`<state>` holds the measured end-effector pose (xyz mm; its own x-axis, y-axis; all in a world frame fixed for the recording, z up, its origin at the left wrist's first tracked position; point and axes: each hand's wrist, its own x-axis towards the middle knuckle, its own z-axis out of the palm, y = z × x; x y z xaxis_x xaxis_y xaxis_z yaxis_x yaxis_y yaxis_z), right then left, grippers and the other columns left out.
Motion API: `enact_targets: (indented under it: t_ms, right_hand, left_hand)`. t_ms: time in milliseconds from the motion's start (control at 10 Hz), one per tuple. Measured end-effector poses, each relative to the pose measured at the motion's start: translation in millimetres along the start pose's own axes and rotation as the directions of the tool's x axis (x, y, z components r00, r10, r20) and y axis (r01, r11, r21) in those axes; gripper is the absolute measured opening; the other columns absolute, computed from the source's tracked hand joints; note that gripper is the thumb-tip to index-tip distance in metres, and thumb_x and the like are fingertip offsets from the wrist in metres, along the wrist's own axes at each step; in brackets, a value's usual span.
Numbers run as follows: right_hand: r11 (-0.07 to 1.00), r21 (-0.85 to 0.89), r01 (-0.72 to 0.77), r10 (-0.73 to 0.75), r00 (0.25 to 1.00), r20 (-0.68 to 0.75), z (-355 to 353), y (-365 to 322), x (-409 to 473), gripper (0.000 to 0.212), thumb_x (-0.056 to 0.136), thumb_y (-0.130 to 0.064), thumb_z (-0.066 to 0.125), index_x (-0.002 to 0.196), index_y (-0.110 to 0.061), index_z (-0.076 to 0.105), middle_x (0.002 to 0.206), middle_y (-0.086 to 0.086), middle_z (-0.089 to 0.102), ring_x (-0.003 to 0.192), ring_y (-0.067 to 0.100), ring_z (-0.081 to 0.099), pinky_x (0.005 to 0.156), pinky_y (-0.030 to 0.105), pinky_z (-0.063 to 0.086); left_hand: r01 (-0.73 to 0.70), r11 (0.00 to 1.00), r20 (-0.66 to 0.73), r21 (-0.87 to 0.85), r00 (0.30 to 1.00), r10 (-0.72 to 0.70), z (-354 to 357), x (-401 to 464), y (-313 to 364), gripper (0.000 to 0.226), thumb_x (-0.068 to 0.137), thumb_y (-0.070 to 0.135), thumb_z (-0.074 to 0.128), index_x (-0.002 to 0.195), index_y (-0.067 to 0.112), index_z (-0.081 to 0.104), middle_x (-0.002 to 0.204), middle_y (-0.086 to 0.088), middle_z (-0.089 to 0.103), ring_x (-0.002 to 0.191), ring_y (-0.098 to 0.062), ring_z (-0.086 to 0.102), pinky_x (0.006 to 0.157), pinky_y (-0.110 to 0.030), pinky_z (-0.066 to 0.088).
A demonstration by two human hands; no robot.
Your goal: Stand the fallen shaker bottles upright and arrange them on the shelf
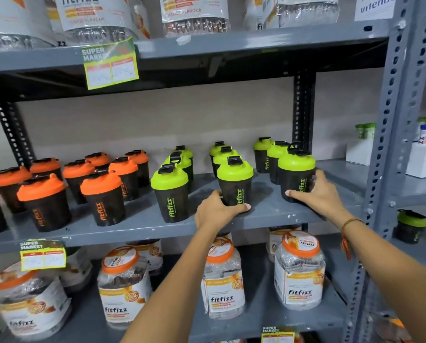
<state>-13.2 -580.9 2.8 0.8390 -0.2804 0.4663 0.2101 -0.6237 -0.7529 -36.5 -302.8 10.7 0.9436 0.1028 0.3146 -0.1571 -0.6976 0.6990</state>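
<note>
Both hands rest on green-lidded shaker bottles at the front of the grey shelf (142, 222). The left hand (215, 211) wraps the base of one green shaker (234, 183), thumb across its front; the right hand (317, 191) grips the foot of another green shaker (296, 175), fingers behind it and thumb in front. Both bottles stand upright on the shelf.

Judging by what shows, the task looks nearly done: no bottle lies on its side. Left of the left hand, another green shaker (170, 193) fronts a short file, and further left the orange-lidded shakers (103, 196) stand in a loose cluster. Behind each held bottle more green lids line up toward the wall. What seems left is squaring the two front bottles into their rows, and perhaps tidying the orange group, which sits less evenly.

The shakers read "fitfizz" vertically, in green or orange to match the lid. Below the hands, the jars (298, 271) carry the same "fitfizz" name. Above and left of the hands, a tag (110, 63) reads "SUPER MARKET"; its handwritten prices are illegible.
</note>
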Motion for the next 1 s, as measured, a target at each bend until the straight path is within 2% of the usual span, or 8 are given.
enact_targets:
  t_ms: [100, 300, 400, 600, 800, 900, 1000]
  right_hand:
    - [1.000, -0.012, 0.014, -0.014, 1.000, 0.002, -2, 0, -1, 0.073, 0.058, -0.053, 0.088, 0.111, -0.029, 0.043, 0.123, 0.007, 0.065, 0.110, 0.029, 0.061, 0.081, 0.035, 0.044]
    - [0.999, -0.035, 0.020, -0.020, 1.000, -0.008, -5, 3, -4, 0.071, 0.062, -0.047, 0.088, 0.112, -0.024, 0.043, 0.121, 0.009, 0.064, 0.112, 0.033, 0.060, 0.082, 0.039, 0.045]
    - [0.999, -0.039, 0.028, -0.028, 1.000, -0.007, -6, 5, -5, 0.069, 0.062, -0.049, 0.087, 0.107, -0.023, 0.042, 0.108, 0.002, 0.059, 0.101, 0.025, 0.058, 0.077, 0.036, 0.043]
    - [0.999, -0.050, 0.018, -0.019, 1.000, -0.011, -6, 3, -6, 0.070, 0.063, -0.050, 0.087, 0.108, -0.025, 0.040, 0.119, 0.009, 0.064, 0.111, 0.033, 0.060, 0.076, 0.035, 0.041]
    - [0.998, -0.058, 0.032, -0.033, 0.999, -0.008, -6, 1, -9, 0.070, 0.063, -0.051, 0.087, 0.109, -0.024, 0.041, 0.125, 0.012, 0.064, 0.112, 0.034, 0.060, 0.079, 0.034, 0.041]
    - [0.999, -0.041, 0.034, -0.034, 0.999, -0.005, -7, 1, -11, 0.083, 0.061, -0.055, 0.087, 0.122, -0.019, 0.044, 0.132, 0.013, 0.062, 0.118, 0.034, 0.059, 0.087, 0.039, 0.047]
    - [1.000, 0.020, -0.001, 0.002, 0.999, -0.043, -10, 6, -16, 0.111, 0.059, -0.057, 0.088, 0.145, -0.016, 0.033, 0.140, 0.014, 0.057, 0.125, 0.033, 0.056, 0.101, 0.045, 0.046]
  left_hand:
    - [-0.014, 1.000, -0.035, -0.002, 0.999, 0.014, 3, -6, 4, 0.083, 0.044, 0.083, 0.066, 0.109, 0.033, 0.062, 0.108, 0.010, 0.070, 0.104, -0.018, 0.064, 0.072, -0.032, 0.047]
    - [-0.017, 1.000, -0.135, 0.015, 0.991, 0.019, 6, -14, 4, 0.082, 0.047, 0.082, 0.065, 0.109, 0.029, 0.064, 0.104, 0.007, 0.072, 0.100, -0.019, 0.066, 0.068, -0.030, 0.046]
    - [-0.010, 1.000, -0.138, 0.026, 0.990, 0.013, 6, -15, 3, 0.080, 0.049, 0.081, 0.066, 0.109, 0.029, 0.064, 0.104, 0.006, 0.072, 0.100, -0.020, 0.066, 0.066, -0.029, 0.044]
    - [-0.008, 1.000, -0.116, 0.027, 0.993, 0.011, 4, -15, 4, 0.081, 0.051, 0.080, 0.067, 0.113, 0.028, 0.062, 0.108, 0.005, 0.071, 0.102, -0.020, 0.065, 0.068, -0.028, 0.044]
    - [-0.013, 1.000, -0.098, 0.017, 0.995, 0.015, 5, -14, 3, 0.084, 0.053, 0.080, 0.067, 0.117, 0.025, 0.060, 0.112, 0.004, 0.071, 0.104, -0.020, 0.065, 0.070, -0.028, 0.045]
    - [-0.017, 1.000, -0.102, 0.018, 0.995, 0.019, 4, -15, 3, 0.093, 0.053, 0.081, 0.068, 0.124, 0.023, 0.055, 0.118, 0.002, 0.068, 0.109, -0.021, 0.064, 0.076, -0.031, 0.048]
    - [-0.007, 1.000, -0.101, 0.009, 0.995, 0.007, 5, -15, -1, 0.111, 0.050, 0.083, 0.067, 0.137, 0.020, 0.044, 0.128, -0.002, 0.063, 0.120, -0.026, 0.057, 0.088, -0.039, 0.050]
